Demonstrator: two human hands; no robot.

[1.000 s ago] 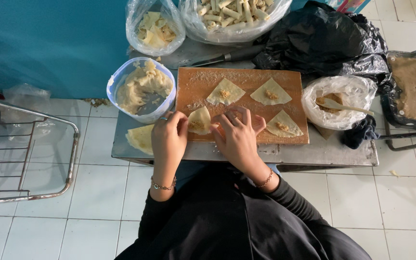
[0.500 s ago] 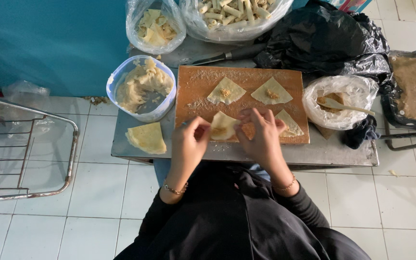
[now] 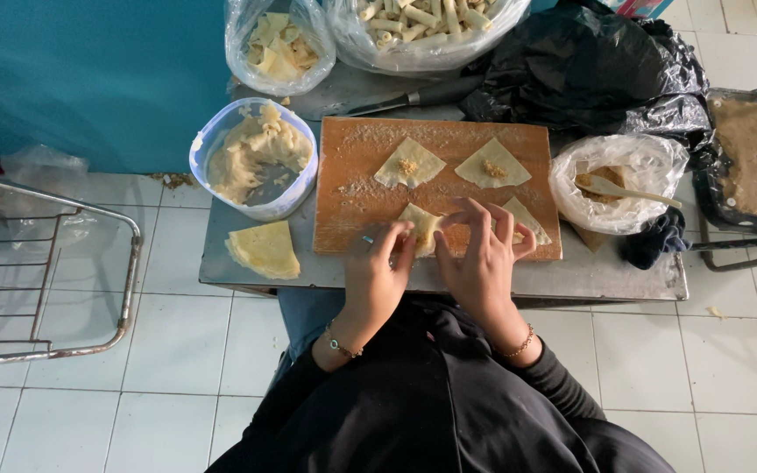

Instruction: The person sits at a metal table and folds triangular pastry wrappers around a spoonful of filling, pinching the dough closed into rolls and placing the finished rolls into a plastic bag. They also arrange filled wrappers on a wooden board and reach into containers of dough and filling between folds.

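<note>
Both hands work at the near edge of the board [image 3: 352,188], which lies on the metal table [image 3: 606,276].

Left hand [image 3: 377,273]: fingers curled in, tips pinched on the left side of the wrapper [image 3: 420,226]. A ring shows on one finger and a bracelet on the wrist.

Right hand [image 3: 481,254]: fingers bent, tips closed on the right side of the same wrapper, with the outer fingers spread above the board. A bracelet shows on the wrist.

The wrapper is a pale dough piece, partly folded, held between the two hands at the near middle of the board. How much filling it carries cannot be told.

Other wrappers on the board:
- Far middle: a flat wrapper [image 3: 409,163] with a small heap of filling at its centre.
- Far right: a second flat wrapper [image 3: 492,165], also filled.
- Near right: a third wrapper [image 3: 529,222], just beside the right hand.

Off the board:
- Left, on the table: a stack of plain wrappers [image 3: 265,249].
- Far left: a clear tub [image 3: 254,158] of pale paste.
- Right: a clear bag [image 3: 624,180] of brown filling with a spoon [image 3: 628,190] in it.
- Far edge: two clear bags of finished pieces and a black bag [image 3: 571,66].
</note>
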